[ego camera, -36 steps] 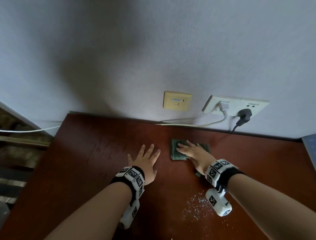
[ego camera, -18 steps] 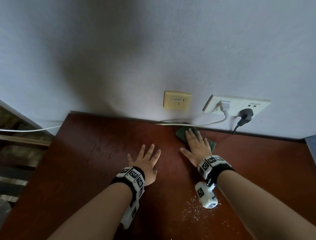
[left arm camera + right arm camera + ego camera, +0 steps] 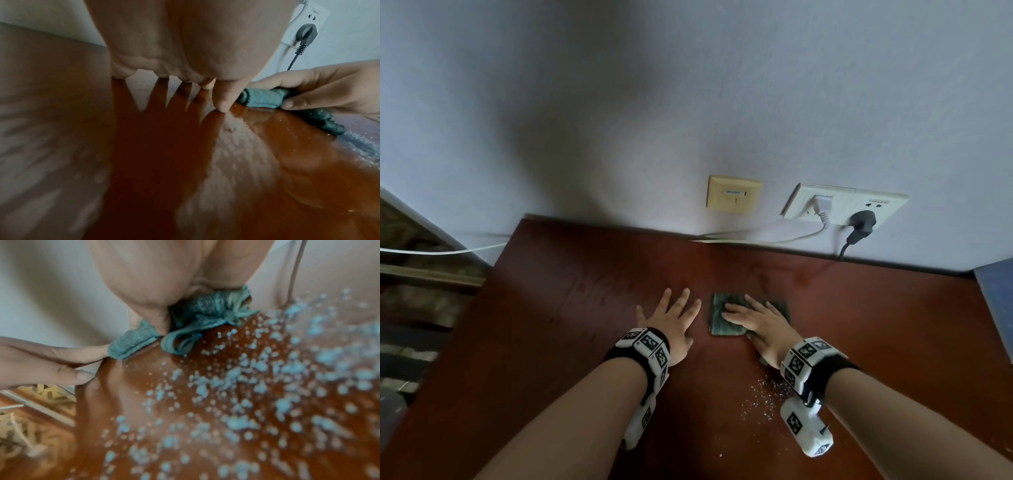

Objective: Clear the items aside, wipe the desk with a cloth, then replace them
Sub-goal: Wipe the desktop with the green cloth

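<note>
A folded dark green cloth (image 3: 719, 320) lies on the red-brown desk (image 3: 568, 325), a little right of centre. My right hand (image 3: 756, 323) presses flat on it with straight fingers and covers its right half. In the right wrist view the cloth (image 3: 205, 308) bunches under the palm (image 3: 154, 280). My left hand (image 3: 674, 318) rests flat on the bare wood just left of the cloth, fingers spread. Its thumb (image 3: 223, 100) lies close to the cloth's edge (image 3: 261, 99). White crumbs (image 3: 763, 401) are scattered on the desk near my right wrist.
On the wall behind the desk are a yellow plate (image 3: 734, 194) and a white socket strip (image 3: 846, 205), with a white plug and a black plug (image 3: 861, 221). A white cable (image 3: 756, 240) runs along the back edge. A blue object (image 3: 996, 294) borders the right side.
My right hand has drawn the cloth back from the wall towards me and to the left, after pushing it out to the back edge. The left hand has stayed flat in place.
</note>
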Demonstrator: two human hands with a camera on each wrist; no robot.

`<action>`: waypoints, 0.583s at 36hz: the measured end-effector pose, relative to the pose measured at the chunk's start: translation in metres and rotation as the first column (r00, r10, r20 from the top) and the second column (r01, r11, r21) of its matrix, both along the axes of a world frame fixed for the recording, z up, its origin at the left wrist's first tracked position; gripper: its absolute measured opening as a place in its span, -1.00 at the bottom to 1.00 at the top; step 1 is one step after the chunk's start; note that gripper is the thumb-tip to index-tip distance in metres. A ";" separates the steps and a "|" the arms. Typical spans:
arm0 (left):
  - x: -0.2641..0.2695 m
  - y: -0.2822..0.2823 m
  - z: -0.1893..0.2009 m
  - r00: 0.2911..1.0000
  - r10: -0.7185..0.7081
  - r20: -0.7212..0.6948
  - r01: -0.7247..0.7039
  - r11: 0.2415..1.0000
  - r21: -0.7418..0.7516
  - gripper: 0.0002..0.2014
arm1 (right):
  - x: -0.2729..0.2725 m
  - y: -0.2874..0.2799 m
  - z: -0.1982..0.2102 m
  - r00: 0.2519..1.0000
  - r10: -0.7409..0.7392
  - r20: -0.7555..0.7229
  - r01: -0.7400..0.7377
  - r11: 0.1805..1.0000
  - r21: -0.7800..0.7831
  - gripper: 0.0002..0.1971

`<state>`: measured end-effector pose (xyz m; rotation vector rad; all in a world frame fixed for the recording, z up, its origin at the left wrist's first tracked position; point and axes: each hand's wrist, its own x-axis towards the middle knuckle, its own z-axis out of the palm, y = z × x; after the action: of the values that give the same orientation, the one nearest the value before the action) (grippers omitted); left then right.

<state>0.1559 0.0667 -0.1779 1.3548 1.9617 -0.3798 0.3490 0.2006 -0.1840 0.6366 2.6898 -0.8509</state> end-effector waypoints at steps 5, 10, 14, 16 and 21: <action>-0.001 -0.005 0.001 1.000 -0.009 0.027 0.010 1.000 -0.008 -0.25 | 0.001 0.006 0.025 0.984 -0.173 -0.045 0.166 0.978 -0.130 -0.53; -0.003 -0.004 0.000 0.999 -0.012 0.041 0.013 0.999 -0.029 -0.23 | -0.006 0.036 0.034 0.862 -0.485 -0.150 0.474 0.874 -0.107 -0.46; -0.002 -0.003 0.001 0.999 -0.016 0.044 0.018 0.999 -0.039 -0.19 | -0.014 0.067 0.019 0.731 -0.667 -0.147 0.667 0.743 -0.054 -0.48; -0.004 -0.003 0.001 0.999 -0.013 0.052 0.015 0.999 -0.039 -0.16 | -0.022 0.070 0.004 0.774 -0.632 0.035 0.630 0.775 0.055 -0.40; -0.005 -0.004 0.003 0.996 -0.008 0.087 0.011 1.000 -0.027 -0.02 | -0.036 0.046 -0.012 0.906 -0.385 0.177 0.351 0.916 0.196 -0.22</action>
<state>0.1508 0.0628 -0.1746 1.3415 1.8726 -0.3456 0.3133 0.2469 -0.1960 1.2318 2.4945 -0.6059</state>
